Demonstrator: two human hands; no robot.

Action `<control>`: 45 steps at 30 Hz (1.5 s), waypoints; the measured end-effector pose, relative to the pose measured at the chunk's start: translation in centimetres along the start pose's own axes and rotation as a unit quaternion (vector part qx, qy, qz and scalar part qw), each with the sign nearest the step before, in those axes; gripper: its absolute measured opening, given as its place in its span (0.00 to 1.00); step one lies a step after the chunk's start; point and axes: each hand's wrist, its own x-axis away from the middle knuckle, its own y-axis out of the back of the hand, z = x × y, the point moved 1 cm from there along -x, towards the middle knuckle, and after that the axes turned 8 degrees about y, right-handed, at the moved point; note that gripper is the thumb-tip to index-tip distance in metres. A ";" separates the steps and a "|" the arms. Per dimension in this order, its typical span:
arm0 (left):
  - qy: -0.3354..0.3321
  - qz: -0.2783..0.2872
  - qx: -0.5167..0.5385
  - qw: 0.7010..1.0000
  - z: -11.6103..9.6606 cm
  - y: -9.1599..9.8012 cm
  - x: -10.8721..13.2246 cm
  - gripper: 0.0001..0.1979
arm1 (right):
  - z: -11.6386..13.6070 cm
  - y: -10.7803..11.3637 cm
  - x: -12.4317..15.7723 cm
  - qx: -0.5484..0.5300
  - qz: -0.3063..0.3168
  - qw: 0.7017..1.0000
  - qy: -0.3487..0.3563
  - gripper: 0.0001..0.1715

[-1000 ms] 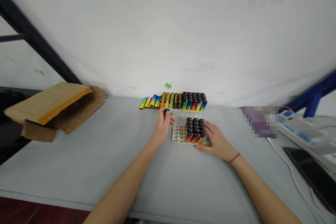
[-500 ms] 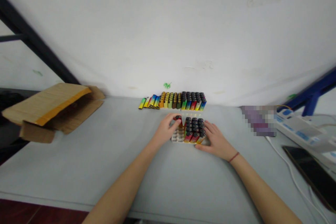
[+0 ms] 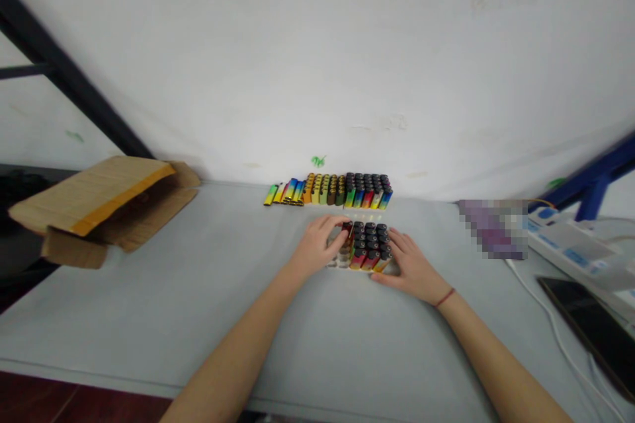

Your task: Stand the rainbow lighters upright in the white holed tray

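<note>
A white tray [image 3: 343, 263] with round holes lies on the table, with rows of black-topped coloured lighters [image 3: 368, 244] upright in its right part. My left hand [image 3: 317, 244] pinches a dark red lighter [image 3: 348, 227] at the tray's back left, beside the filled rows. Its lower end is hidden, so I cannot tell whether it sits in a hole. Several holes at the front left hold nothing. My right hand [image 3: 409, 271] braces the tray's right side, fingers along the lighters and thumb at the front edge.
Behind the tray stand more black-topped lighters [image 3: 368, 190] and yellow-brown ones [image 3: 323, 190]; loose lighters [image 3: 284, 192] lie to their left. An opened cardboard box [image 3: 106, 201] is at far left. A power strip [image 3: 570, 241], a phone [image 3: 588, 324] and a white cable [image 3: 543, 317] lie at right.
My left hand has moved slightly right, and the dark red lighter is now closer to the filled rows and lower. My right hand stays at the tray's right side.
</note>
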 end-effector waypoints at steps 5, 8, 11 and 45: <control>0.034 -0.093 -0.051 0.994 1.9 2.1 -0.9 0.16 | 0.0 0.2 -0.1 0.002 0.016 1.000 -0.004 0.51; 0.148 -0.182 -0.129 0.964 4.9 4.5 -1.2 0.17 | 0.1 0.2 -0.1 0.000 0.021 1.000 -0.008 0.51; 0.264 -0.168 -0.223 0.923 7.8 6.3 -1.0 0.22 | 0.1 0.1 -0.1 -0.004 0.018 1.000 -0.011 0.50; 0.467 -0.129 0.072 0.872 8.1 9.4 -0.6 0.12 | 0.0 -0.1 -0.1 -0.001 0.008 1.000 -0.007 0.50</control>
